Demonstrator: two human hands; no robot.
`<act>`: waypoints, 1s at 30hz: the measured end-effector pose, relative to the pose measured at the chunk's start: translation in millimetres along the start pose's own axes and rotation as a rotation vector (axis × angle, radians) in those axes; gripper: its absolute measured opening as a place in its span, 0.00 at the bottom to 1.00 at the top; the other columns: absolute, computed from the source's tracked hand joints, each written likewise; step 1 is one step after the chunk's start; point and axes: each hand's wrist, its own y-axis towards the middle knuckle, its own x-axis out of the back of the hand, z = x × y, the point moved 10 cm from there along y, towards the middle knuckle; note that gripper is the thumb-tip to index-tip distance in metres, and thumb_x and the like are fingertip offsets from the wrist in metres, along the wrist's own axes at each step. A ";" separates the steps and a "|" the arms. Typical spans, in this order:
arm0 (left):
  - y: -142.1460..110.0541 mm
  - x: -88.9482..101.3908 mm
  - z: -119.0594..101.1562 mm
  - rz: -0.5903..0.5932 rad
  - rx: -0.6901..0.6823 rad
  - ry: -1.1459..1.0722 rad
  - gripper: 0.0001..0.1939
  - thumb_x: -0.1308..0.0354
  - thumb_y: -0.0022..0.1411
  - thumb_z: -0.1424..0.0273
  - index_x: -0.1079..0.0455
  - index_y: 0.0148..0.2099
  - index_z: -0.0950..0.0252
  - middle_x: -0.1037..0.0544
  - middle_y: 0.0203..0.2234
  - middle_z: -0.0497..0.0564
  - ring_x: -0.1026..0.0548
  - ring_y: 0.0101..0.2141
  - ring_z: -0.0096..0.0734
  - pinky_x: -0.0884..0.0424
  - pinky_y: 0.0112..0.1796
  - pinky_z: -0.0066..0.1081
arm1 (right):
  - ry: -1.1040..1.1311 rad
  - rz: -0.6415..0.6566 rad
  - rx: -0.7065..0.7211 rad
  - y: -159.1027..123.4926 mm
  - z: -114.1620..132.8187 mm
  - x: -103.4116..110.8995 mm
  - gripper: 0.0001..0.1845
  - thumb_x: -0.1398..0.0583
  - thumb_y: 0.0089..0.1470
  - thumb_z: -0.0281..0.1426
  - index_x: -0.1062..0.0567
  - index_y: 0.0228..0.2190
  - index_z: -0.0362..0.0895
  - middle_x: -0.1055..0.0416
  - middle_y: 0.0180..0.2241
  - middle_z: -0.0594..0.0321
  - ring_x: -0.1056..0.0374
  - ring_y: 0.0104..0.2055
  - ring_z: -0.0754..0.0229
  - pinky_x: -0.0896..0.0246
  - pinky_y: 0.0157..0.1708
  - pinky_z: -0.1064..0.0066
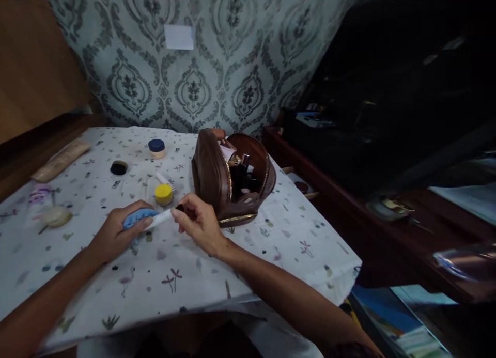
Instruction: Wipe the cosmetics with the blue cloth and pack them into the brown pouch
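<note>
My left hand [116, 230] is closed around a slim white tube [160, 218] and a blue patterned piece that looks like a cloth [138, 216]. The tube points to the right, roughly level above the table. At its far end is a small black tip, pinched between the fingers and thumb of my right hand [201, 222]. Just behind the hands stands a small jar with a yellow lid [164, 194]. Right of them is an unzipped brown cosmetic bag [211, 174], with several dark and shiny items inside.
A patterned white cloth covers the table [248, 267]. On it lie a navy-lidded jar [157, 148], a round black item [119, 167], a beige tube [62, 160] and a pale round item [56, 216]. A dark red cabinet [318, 192] borders the right side.
</note>
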 end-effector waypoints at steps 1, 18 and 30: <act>0.4 1.4 2.1 -0.019 0.013 -0.023 0.21 0.47 0.64 0.50 0.28 0.38 0.63 0.24 0.24 0.46 0.28 0.25 0.29 0.32 0.28 0.26 | -0.031 -0.009 0.012 -0.6 3.3 1.4 0.20 0.39 0.58 0.49 0.35 0.31 0.46 0.40 0.22 0.73 0.39 0.21 0.68 0.44 0.22 0.75; 15.1 -58.0 -118.6 0.142 -0.227 -0.141 0.16 0.47 0.71 0.60 0.29 0.56 0.59 0.26 0.21 0.44 0.29 0.19 0.26 0.33 0.19 0.24 | 0.079 -0.510 0.298 -75.0 133.7 165.9 0.03 0.37 0.63 0.33 0.25 0.36 0.47 0.29 0.22 0.70 0.35 0.19 0.67 0.42 0.16 0.77; 12.9 -121.5 -149.8 0.154 -0.719 0.548 0.33 0.58 0.69 0.73 0.57 0.75 0.65 0.19 0.29 0.51 0.24 0.21 0.33 0.30 0.19 0.29 | -0.545 -0.539 0.373 -67.1 149.5 196.2 0.09 0.34 0.60 0.29 0.20 0.43 0.51 0.21 0.38 0.66 0.27 0.30 0.65 0.30 0.27 0.72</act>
